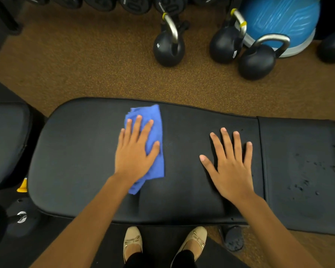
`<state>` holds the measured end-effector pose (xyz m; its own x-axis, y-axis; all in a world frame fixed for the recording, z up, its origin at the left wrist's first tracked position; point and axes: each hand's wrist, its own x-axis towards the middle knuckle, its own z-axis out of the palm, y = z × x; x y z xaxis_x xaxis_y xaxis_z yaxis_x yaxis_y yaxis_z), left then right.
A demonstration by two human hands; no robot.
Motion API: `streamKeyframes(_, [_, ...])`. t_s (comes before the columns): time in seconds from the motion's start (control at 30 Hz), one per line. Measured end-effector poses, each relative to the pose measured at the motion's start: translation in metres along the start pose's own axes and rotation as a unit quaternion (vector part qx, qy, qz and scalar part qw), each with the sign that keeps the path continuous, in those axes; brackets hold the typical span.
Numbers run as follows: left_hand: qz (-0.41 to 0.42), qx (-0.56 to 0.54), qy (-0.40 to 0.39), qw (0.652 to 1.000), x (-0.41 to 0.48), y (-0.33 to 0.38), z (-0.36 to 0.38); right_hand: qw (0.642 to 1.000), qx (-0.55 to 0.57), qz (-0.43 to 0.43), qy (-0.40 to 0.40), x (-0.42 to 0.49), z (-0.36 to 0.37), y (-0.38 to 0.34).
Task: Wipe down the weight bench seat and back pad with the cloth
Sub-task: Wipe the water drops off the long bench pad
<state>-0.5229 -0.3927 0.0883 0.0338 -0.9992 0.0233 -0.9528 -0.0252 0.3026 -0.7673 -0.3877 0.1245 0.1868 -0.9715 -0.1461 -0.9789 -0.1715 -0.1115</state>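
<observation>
Both your hands lie flat, fingers spread, on the bench's long back pad (75,151): your left hand (134,153) presses the blue cloth (155,120) near the pad's middle, your right hand (231,167) rests bare beside it, toward the seat pad (302,151).

Cloth (153,132): blue. Back pad (75,151): black. Kettlebells (167,49): black, yellow-banded handles. Floor (85,64): orange-speckled brown. Shoes (132,240): beige.
</observation>
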Motion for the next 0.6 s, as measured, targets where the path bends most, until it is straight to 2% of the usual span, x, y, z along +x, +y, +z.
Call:
streamKeyframes(0.07, [-0.065,0.004,0.015,0.998,0.019,-0.001,0.003,1.000,0.004,-0.010,-0.002,0.000,-0.001,0.005])
streamKeyframes(0.13, [-0.091,-0.001,0.027,0.996,0.033,0.017,0.009,1.000,0.026,-0.016,-0.005,0.000,-0.003,0.008])
streamKeyframes(0.27, [-0.010,0.004,0.021,1.000,0.015,0.062,0.017,0.998,0.055,-0.028,-0.007,0.005,-0.014,0.013])
streamKeyframes(0.33, [0.034,-0.004,0.006,0.999,-0.016,0.066,0.014,0.998,0.059,-0.022,-0.016,0.005,-0.021,0.014])
streamKeyframes(0.4, [0.039,-0.019,-0.010,0.999,-0.048,0.055,0.008,0.998,0.051,-0.012,-0.017,0.002,-0.023,0.015])
streamKeyframes(0.5, [-0.020,-0.033,-0.018,0.999,-0.063,0.027,0.002,0.999,0.051,-0.021,-0.003,-0.008,-0.014,0.018])
streamKeyframes(0.6, [-0.096,-0.025,0.014,0.995,-0.040,0.037,0.007,0.999,0.036,-0.033,-0.010,-0.014,-0.006,0.022])
